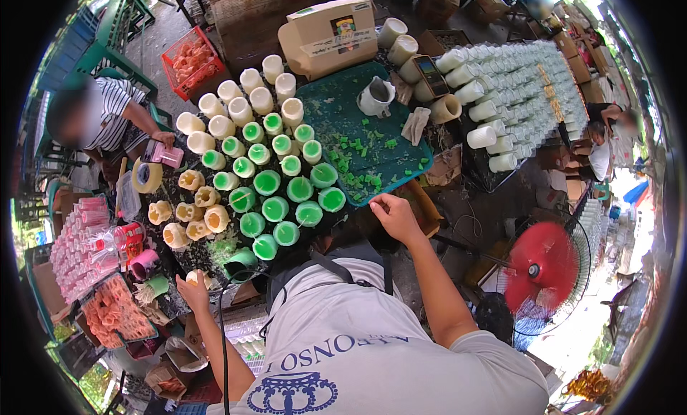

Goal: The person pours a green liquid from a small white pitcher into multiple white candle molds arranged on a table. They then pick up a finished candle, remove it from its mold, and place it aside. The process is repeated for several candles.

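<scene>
Low on the left, my left hand (193,295) is closed around a small cream-coloured piece of wax (193,276), mostly covered by the fingers. My right hand (395,217) is at the near edge of a green tray (325,104), its thumb and fingers pinched together; whatever is between them is too small to make out. Green wax chunks (365,177) are scattered on that tray. Between my hands and to the left stand rows of candles with green tops (275,209), several showing wicks. Behind them are plain cream candles (240,111). Scalloped yellowish candles (207,196) stand nearer my left hand.
A metal pitcher (376,98) and a cardboard box (330,39) are at the tray's far side. Many white candles (515,93) stand at right. A red fan (538,266) is beside my right arm. Another person (118,118) sits at left near pink candles (79,247).
</scene>
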A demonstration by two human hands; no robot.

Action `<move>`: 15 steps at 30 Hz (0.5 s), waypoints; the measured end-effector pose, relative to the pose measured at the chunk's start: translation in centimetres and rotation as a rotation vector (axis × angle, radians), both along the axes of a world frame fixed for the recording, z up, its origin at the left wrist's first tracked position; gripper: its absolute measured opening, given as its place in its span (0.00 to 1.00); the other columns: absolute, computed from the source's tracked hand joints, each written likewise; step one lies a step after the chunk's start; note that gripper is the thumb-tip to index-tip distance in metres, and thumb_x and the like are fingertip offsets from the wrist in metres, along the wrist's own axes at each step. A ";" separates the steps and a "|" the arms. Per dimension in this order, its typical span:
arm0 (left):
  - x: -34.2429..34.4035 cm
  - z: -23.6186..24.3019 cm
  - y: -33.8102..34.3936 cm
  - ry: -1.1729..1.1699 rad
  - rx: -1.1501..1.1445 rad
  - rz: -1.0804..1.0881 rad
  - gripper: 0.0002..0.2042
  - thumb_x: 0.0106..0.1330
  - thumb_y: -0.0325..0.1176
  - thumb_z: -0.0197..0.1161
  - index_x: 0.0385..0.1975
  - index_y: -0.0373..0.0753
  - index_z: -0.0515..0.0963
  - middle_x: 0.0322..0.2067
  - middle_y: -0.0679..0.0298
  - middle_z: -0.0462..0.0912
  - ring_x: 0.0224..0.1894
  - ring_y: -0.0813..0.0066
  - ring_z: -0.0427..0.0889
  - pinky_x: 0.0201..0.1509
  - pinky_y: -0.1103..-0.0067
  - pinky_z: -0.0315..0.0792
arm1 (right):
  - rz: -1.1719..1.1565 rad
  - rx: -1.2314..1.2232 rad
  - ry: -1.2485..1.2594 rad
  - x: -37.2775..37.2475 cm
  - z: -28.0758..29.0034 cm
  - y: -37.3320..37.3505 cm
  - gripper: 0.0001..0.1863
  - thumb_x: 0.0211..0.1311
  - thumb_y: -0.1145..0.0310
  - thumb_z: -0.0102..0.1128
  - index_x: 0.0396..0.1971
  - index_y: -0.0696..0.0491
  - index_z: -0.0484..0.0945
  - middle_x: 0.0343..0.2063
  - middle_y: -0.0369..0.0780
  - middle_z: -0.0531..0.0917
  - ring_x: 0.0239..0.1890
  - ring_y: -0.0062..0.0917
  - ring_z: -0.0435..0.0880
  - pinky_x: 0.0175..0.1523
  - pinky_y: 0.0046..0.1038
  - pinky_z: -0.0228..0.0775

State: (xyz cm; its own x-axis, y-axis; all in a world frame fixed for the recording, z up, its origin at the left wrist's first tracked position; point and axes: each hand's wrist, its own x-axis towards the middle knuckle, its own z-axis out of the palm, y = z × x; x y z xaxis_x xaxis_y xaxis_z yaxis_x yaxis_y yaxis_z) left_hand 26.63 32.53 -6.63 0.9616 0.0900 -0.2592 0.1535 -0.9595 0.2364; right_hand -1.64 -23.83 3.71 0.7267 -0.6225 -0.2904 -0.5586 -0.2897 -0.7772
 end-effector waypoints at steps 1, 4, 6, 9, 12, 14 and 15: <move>-0.1 -1.0 0.1 0.001 -0.022 0.013 0.46 0.71 0.58 0.67 0.77 0.30 0.56 0.72 0.38 0.62 0.74 0.38 0.63 0.77 0.54 0.59 | -0.013 -0.029 -0.014 0.2 -0.1 -0.6 0.12 0.72 0.64 0.65 0.42 0.60 0.86 0.31 0.46 0.89 0.31 0.32 0.88 0.40 0.32 0.78; -0.3 -3.2 0.1 -0.019 0.103 -0.099 0.44 0.69 0.55 0.70 0.74 0.30 0.60 0.68 0.40 0.66 0.71 0.40 0.66 0.76 0.55 0.60 | -0.060 -0.068 -0.026 0.7 0.8 -2.1 0.12 0.72 0.64 0.65 0.41 0.60 0.86 0.32 0.46 0.90 0.33 0.34 0.89 0.42 0.32 0.79; -1.0 -4.6 1.3 -0.119 0.136 -0.088 0.41 0.64 0.50 0.74 0.71 0.34 0.65 0.63 0.43 0.71 0.67 0.41 0.68 0.73 0.55 0.63 | -0.056 -0.050 -0.078 1.7 0.8 -2.4 0.12 0.72 0.64 0.65 0.41 0.60 0.86 0.32 0.46 0.90 0.35 0.34 0.90 0.43 0.32 0.80; -1.9 -3.3 -1.1 -0.045 0.051 0.153 0.40 0.58 0.44 0.78 0.70 0.38 0.68 0.60 0.44 0.75 0.65 0.41 0.70 0.70 0.53 0.66 | -0.018 -0.067 -0.116 3.1 0.9 -1.5 0.11 0.72 0.67 0.66 0.42 0.60 0.87 0.32 0.46 0.90 0.35 0.32 0.90 0.44 0.32 0.80; -1.6 -5.0 0.3 -0.242 -0.014 0.023 0.35 0.60 0.32 0.74 0.68 0.39 0.67 0.57 0.42 0.75 0.62 0.40 0.72 0.68 0.55 0.68 | -0.001 0.022 -0.172 4.5 0.5 0.1 0.10 0.74 0.68 0.65 0.41 0.61 0.86 0.28 0.39 0.87 0.31 0.19 0.84 0.39 0.26 0.77; -0.9 -5.1 -1.4 -0.262 -0.097 0.099 0.32 0.60 0.30 0.72 0.66 0.38 0.69 0.54 0.42 0.76 0.61 0.41 0.72 0.67 0.56 0.69 | 0.056 0.036 -0.177 5.1 0.3 0.2 0.10 0.74 0.68 0.65 0.41 0.61 0.86 0.28 0.38 0.87 0.31 0.19 0.84 0.39 0.26 0.77; -1.4 -4.0 -0.7 -0.288 -0.074 0.131 0.32 0.60 0.30 0.71 0.66 0.37 0.69 0.54 0.42 0.77 0.61 0.40 0.72 0.66 0.56 0.69 | 0.075 0.021 -0.175 6.0 -0.1 0.5 0.10 0.74 0.68 0.65 0.41 0.61 0.86 0.27 0.39 0.87 0.31 0.19 0.84 0.39 0.26 0.77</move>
State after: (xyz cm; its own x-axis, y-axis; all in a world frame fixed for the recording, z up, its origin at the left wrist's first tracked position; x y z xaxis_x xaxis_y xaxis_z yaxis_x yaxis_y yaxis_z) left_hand 25.18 31.80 -10.59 0.9779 0.2088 0.0113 0.1911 -0.9144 0.3568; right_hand 4.33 -23.36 3.65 0.8114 -0.5598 -0.1682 -0.3920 -0.3078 -0.8669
